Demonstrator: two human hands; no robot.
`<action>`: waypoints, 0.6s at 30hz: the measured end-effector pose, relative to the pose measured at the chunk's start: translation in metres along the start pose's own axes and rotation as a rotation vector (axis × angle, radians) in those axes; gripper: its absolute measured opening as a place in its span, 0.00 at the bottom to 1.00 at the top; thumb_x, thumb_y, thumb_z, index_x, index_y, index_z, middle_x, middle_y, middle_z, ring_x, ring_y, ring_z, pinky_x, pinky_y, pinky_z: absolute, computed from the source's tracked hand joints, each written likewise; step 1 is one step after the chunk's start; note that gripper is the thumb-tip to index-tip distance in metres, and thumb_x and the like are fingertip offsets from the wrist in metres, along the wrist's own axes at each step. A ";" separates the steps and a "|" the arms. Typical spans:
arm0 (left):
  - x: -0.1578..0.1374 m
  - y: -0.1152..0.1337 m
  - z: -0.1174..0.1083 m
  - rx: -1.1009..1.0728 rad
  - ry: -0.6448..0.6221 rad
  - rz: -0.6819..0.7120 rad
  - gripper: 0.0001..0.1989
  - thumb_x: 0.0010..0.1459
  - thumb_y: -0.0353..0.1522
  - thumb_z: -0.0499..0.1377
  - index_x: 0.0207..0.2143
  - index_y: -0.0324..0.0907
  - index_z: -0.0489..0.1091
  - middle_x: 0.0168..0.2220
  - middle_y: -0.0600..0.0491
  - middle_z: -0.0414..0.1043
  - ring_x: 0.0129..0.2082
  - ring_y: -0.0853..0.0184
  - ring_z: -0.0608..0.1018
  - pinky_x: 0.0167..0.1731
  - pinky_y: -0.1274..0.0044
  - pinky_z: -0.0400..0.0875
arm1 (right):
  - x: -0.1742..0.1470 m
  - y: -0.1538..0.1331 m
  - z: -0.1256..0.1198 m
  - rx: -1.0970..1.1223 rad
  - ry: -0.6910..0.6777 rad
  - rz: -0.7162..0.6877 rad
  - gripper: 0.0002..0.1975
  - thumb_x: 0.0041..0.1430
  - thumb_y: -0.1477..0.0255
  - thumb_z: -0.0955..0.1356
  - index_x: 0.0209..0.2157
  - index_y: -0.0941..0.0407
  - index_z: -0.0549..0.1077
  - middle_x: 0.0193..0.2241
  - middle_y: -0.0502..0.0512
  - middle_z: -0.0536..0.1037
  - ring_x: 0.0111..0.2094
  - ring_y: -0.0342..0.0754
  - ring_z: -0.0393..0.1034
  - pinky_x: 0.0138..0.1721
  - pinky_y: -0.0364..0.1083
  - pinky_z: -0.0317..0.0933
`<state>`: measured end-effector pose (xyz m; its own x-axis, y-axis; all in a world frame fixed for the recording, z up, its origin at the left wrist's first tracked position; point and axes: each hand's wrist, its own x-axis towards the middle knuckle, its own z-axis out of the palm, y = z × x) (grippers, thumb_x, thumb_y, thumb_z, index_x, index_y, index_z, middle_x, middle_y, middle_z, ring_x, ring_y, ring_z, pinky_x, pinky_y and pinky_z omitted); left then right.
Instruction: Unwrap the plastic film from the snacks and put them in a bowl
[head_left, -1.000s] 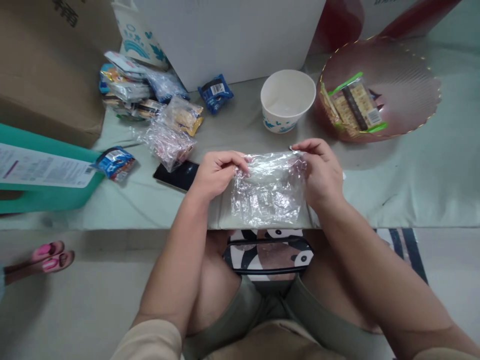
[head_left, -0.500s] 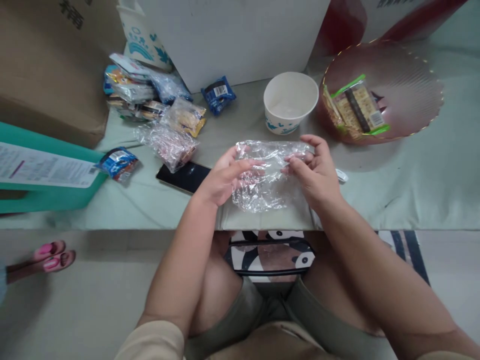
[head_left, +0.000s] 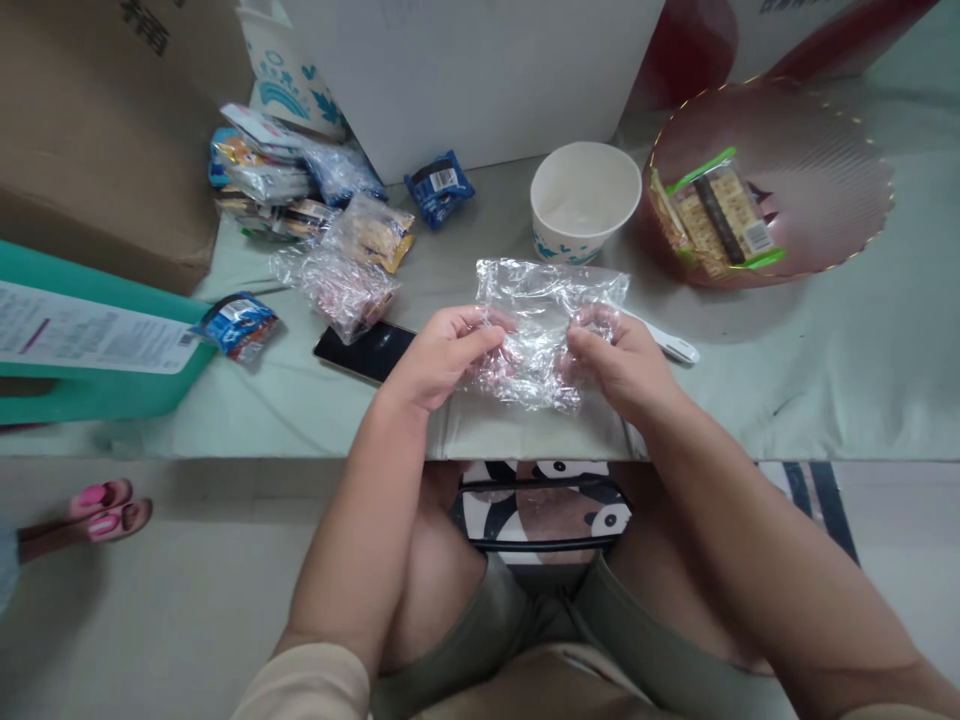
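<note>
Fingers [head_left: 490, 338]: your left hand [head_left: 444, 362] and right hand [head_left: 631, 366] both pinch the bag [head_left: 536, 345]
Bag step: likely spreading
Next move: gentle, even parting, probably

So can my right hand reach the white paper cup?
Probably yes: the white paper cup stands just ahead; only the clear bag, which the right hand holds, is in the way.

The character "桶" [head_left: 152, 32] stands on the brown cardboard box [head_left: 112, 145].
</note>
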<state>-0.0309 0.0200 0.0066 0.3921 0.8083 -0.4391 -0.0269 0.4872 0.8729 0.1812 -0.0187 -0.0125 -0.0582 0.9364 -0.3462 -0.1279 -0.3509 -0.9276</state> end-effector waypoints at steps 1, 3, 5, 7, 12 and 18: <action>0.000 0.001 -0.001 0.013 0.032 -0.001 0.10 0.51 0.34 0.69 0.35 0.40 0.76 0.21 0.57 0.73 0.17 0.73 0.73 0.17 0.81 0.67 | 0.000 -0.001 -0.001 -0.052 0.007 -0.012 0.15 0.53 0.60 0.74 0.32 0.53 0.68 0.18 0.46 0.70 0.19 0.42 0.64 0.22 0.43 0.60; 0.000 0.003 -0.001 0.022 0.067 0.022 0.09 0.51 0.32 0.67 0.35 0.39 0.76 0.20 0.58 0.72 0.14 0.75 0.69 0.14 0.82 0.63 | 0.000 -0.001 -0.003 -0.098 0.033 -0.061 0.14 0.53 0.60 0.74 0.32 0.54 0.70 0.17 0.44 0.66 0.17 0.40 0.59 0.20 0.42 0.52; 0.000 0.003 -0.002 0.004 0.061 0.052 0.12 0.50 0.32 0.67 0.38 0.41 0.76 0.20 0.59 0.73 0.13 0.75 0.69 0.13 0.82 0.62 | 0.002 0.000 -0.004 -0.042 0.055 -0.118 0.14 0.51 0.61 0.74 0.35 0.53 0.71 0.17 0.43 0.65 0.17 0.39 0.56 0.19 0.41 0.49; -0.001 0.004 -0.002 -0.045 0.047 0.067 0.14 0.49 0.32 0.67 0.40 0.43 0.75 0.20 0.60 0.74 0.14 0.74 0.71 0.14 0.83 0.64 | 0.004 0.001 -0.003 0.057 0.067 -0.166 0.14 0.51 0.61 0.74 0.37 0.51 0.72 0.17 0.42 0.64 0.18 0.39 0.55 0.19 0.41 0.48; -0.001 0.007 -0.004 -0.165 0.043 0.129 0.07 0.47 0.35 0.66 0.29 0.42 0.73 0.19 0.58 0.71 0.16 0.72 0.75 0.16 0.83 0.67 | 0.006 -0.002 -0.004 0.218 0.033 -0.162 0.10 0.46 0.63 0.72 0.28 0.51 0.69 0.21 0.47 0.66 0.21 0.42 0.60 0.20 0.42 0.54; 0.009 0.002 -0.004 -0.076 0.042 0.109 0.17 0.51 0.45 0.62 0.24 0.40 0.72 0.23 0.53 0.71 0.21 0.72 0.73 0.19 0.80 0.68 | 0.006 0.001 -0.008 -0.027 0.147 -0.226 0.15 0.53 0.61 0.70 0.22 0.54 0.66 0.21 0.48 0.66 0.23 0.40 0.59 0.24 0.42 0.55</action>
<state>-0.0311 0.0295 0.0041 0.3442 0.8701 -0.3527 -0.1373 0.4183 0.8979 0.1884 -0.0139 -0.0169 0.1133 0.9829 -0.1452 -0.0947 -0.1348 -0.9863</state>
